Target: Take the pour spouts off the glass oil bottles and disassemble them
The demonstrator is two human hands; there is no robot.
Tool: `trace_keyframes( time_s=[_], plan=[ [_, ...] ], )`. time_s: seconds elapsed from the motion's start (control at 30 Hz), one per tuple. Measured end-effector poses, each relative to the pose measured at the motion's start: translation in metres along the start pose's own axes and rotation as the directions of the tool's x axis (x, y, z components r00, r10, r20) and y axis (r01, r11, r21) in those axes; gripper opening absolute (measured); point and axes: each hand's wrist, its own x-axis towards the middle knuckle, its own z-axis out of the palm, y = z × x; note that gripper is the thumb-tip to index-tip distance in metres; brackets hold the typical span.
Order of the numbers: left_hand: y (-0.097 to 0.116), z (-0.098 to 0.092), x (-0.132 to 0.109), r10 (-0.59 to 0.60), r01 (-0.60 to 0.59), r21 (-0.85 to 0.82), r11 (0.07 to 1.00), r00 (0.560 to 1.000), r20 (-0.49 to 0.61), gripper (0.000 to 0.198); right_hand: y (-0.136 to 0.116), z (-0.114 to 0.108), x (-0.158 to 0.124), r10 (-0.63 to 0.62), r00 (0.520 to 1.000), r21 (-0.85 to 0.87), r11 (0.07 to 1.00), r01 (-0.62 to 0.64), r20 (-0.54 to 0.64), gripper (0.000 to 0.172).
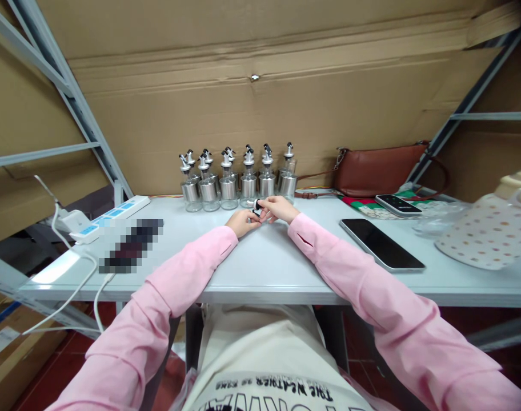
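Observation:
Both hands meet over the middle of the white table (264, 268), just in front of a row of glass and steel oil bottles (237, 185) with spouted caps. My left hand (242, 221) and my right hand (277, 209) are both closed in a pinch on one small spout cap (257, 205), metal with a black part, held between the fingertips. The cap is tiny and partly hidden by the fingers. Both arms wear pink sleeves.
A white power strip (110, 217) with cables lies at the left beside a blurred-out patch. A black phone (381, 242) and a dark remote (398, 204) lie at the right, with a brown bag (378, 168) behind and a dotted cream container (487, 231) far right. Cardboard walls stand behind.

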Motion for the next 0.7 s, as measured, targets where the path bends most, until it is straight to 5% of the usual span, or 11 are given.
trace_keyframes(
  time_s=[0.43, 0.53, 0.6, 0.7],
  plan=[
    [-0.007, 0.000, 0.003, 0.015, -0.009, -0.081, 0.997, 0.997, 0.078, 0.031, -0.004, -0.001, -0.002, -0.032, 0.998, 0.058, 0.998, 0.036, -0.058, 0.020],
    [-0.011, -0.005, 0.003, -0.026, 0.004, -0.128, 0.992, 0.986, -0.166, 0.063, -0.007, -0.001, -0.001, -0.012, 0.998, 0.079, 0.997, 0.017, -0.070, 0.023],
    [-0.011, -0.012, 0.002, 0.044, -0.068, -0.057, 0.996, 0.934, -0.354, 0.069, -0.008, -0.001, -0.002, 0.010, 0.998, 0.095, 0.996, -0.005, -0.062, 0.029],
    [-0.005, -0.023, -0.002, 0.260, -0.200, 0.193, 0.960, 0.892, -0.369, 0.055, -0.010, 0.001, -0.005, -0.036, 0.999, 0.184, 0.982, 0.040, -0.024, 0.032]
  ],
)
